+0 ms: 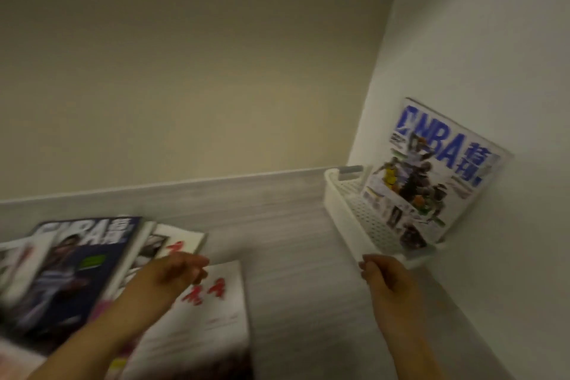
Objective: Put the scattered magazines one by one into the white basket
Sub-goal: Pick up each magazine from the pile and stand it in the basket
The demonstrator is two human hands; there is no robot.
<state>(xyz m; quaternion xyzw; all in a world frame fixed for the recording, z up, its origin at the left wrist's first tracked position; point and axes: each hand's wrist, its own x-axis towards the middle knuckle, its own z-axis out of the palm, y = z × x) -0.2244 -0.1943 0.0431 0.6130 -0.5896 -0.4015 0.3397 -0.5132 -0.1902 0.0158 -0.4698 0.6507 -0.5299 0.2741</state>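
With one magazine [431,170] standing in the basket [345,213] at two o'clock, both hands, left [175,271] and right [388,278], were loosely curled and empty, so the next pick was probably the white magazine [212,311] at seven o'clock.

A single head-worn view looks forward and down from close above the pale grey wood-grain desk [293,256], tilted and blurred. It faces a room corner: the beige wall [185,71] straight ahead, the white wall [493,40] to the right, both forearms entering from below.
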